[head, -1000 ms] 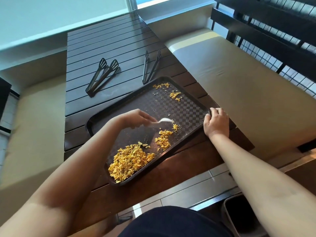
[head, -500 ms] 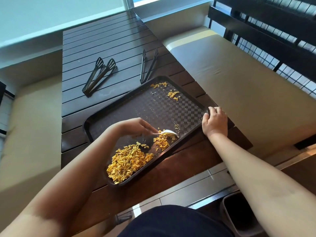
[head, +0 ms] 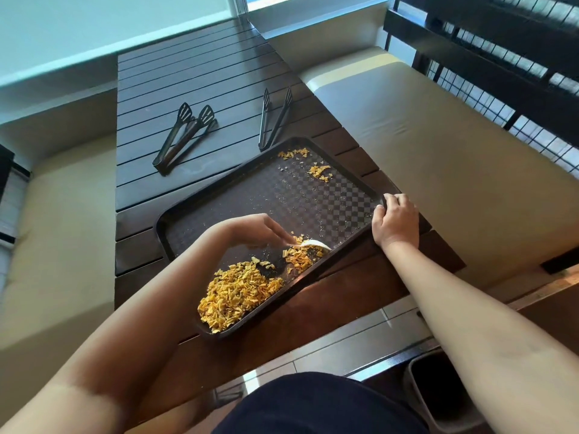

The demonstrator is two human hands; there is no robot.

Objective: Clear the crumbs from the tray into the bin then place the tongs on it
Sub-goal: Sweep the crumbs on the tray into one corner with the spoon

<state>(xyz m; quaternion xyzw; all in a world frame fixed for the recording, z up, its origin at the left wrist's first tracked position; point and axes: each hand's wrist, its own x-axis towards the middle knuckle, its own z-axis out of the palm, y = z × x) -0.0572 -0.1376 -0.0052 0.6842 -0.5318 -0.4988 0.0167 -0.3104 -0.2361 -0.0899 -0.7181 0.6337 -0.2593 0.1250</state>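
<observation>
A dark checkered tray (head: 316, 195) lies slanted on the dark slatted table (head: 188, 73). A big heap of yellow crumbs (head: 238, 292) fills its near corner, a smaller heap (head: 302, 258) lies beside it, and scattered bits (head: 318, 170) remain at the far corner. My left hand (head: 260, 230) is shut on a small white scraper (head: 315, 244) whose blade rests against the smaller heap. My right hand (head: 394, 220) grips the tray's right rim. Two black tongs lie beyond the tray: wide-tipped tongs (head: 185, 133) at the left and slim tongs (head: 274, 119) at the right.
A grey bin (head: 435, 399) stands on the floor at the lower right, under my right arm. Beige cushioned benches (head: 438, 145) flank the table on both sides. A black railing (head: 501, 57) runs behind the right bench.
My left hand has swept the scraper toward me, pushing the small heap of crumbs down to the tray's near rim. My right hand has kept hold of the tray's edge.
</observation>
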